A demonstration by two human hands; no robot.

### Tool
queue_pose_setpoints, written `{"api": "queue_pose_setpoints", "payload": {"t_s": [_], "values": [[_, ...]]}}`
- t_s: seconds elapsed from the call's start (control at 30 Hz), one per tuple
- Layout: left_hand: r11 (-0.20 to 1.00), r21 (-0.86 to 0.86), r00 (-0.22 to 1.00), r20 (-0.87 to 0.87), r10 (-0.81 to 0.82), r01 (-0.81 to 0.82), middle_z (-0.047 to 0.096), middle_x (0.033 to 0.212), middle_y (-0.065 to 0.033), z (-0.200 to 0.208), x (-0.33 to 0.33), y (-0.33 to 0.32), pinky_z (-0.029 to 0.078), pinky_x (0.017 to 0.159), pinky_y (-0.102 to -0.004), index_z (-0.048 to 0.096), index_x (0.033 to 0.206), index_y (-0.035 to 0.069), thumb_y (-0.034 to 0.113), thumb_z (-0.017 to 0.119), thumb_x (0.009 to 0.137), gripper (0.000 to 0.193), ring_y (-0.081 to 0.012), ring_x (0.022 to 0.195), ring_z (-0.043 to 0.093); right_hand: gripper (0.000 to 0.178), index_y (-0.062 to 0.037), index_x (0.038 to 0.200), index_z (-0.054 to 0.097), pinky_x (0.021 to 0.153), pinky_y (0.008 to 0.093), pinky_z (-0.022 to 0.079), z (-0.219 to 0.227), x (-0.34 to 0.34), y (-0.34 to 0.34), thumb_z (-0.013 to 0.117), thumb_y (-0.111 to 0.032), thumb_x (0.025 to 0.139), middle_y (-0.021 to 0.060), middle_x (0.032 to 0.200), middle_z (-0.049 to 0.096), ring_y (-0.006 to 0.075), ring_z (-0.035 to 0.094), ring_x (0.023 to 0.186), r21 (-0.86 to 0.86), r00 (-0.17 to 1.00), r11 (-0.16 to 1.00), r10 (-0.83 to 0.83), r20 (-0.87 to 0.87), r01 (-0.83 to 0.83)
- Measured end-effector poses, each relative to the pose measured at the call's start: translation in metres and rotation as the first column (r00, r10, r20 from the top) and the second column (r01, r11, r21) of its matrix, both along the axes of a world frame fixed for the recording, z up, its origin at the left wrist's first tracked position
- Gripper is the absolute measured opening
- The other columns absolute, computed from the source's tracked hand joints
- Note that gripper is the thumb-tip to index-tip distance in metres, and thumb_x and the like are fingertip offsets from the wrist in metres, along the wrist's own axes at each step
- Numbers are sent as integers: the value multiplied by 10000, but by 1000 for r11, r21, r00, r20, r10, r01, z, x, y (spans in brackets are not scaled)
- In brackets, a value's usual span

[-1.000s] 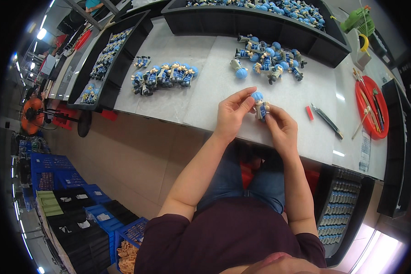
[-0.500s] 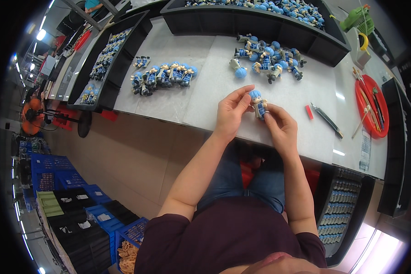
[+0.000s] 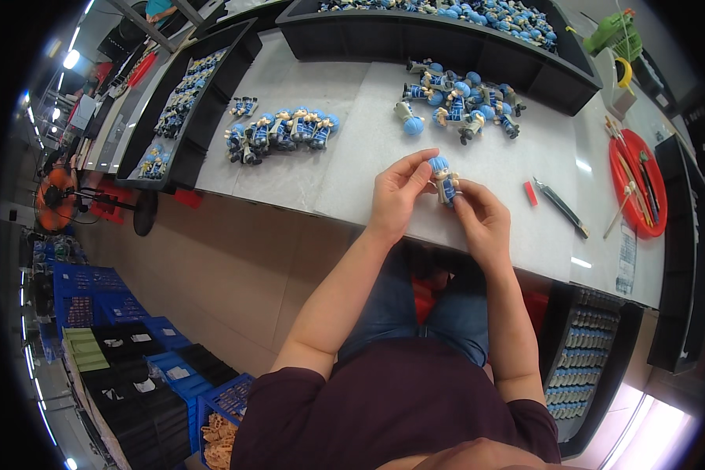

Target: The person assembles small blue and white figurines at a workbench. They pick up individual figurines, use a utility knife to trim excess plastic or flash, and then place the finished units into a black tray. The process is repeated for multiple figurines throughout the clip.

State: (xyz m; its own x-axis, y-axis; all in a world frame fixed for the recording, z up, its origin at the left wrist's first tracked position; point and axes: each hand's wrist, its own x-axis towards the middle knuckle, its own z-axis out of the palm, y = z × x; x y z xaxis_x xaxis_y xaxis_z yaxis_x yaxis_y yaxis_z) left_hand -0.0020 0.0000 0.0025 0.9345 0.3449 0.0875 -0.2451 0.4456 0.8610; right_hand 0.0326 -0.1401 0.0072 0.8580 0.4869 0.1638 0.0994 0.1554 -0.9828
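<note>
Between my two hands, a small figurine (image 3: pixel 445 185) with light blue hair and a blue outfit is held upright above the table's near edge. My left hand (image 3: pixel 402 188) pinches it by the head and side with thumb and forefinger. From the other side, the fingers and thumb of my right hand (image 3: pixel 484 218) close on its lower body. Beyond my hands lies a loose heap of similar figurines (image 3: pixel 458 98), with one figurine (image 3: pixel 409 117) a little apart at its left. A further row of figurines (image 3: pixel 280 133) is gathered to the left on the table.
A craft knife (image 3: pixel 561 207) and a small red piece (image 3: pixel 530 193) lie right of my hands. Farther right is a red tray (image 3: pixel 656 221) with brushes. Black bins of figurines stand behind (image 3: pixel 415 41) and left (image 3: pixel 204 117); another bin (image 3: pixel 560 368) sits low at right.
The figurine has shifted very slightly, its head tipping a little to the right. Both hands keep their hold in almost the same place.
</note>
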Motion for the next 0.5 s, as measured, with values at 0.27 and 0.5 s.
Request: {"api": "queue_pose_setpoints", "payload": {"t_s": [0.27,0.5], "values": [[1000,15,1000,22,-21,20,600,948,-72,-1,-1,2,475,750,-301,539,1110,-12,105,487,890,255,-135,849,566,232,58,1064,541,766,250,464,2,0,0,503,44,835,84,958,595,126,567,858,-34,1000,999,-2,29,3],[999,39,1000,-10,2,-1,598,955,-79,1,-1,0,473,762,-309,534,1111,-13,111,501,886,259,-139,865,567,264,52,1086,524,790,259,465,0,1,-2,524,37,823,99,992,578,136,560,881,34,1000,999,21,-12,-21]]}}
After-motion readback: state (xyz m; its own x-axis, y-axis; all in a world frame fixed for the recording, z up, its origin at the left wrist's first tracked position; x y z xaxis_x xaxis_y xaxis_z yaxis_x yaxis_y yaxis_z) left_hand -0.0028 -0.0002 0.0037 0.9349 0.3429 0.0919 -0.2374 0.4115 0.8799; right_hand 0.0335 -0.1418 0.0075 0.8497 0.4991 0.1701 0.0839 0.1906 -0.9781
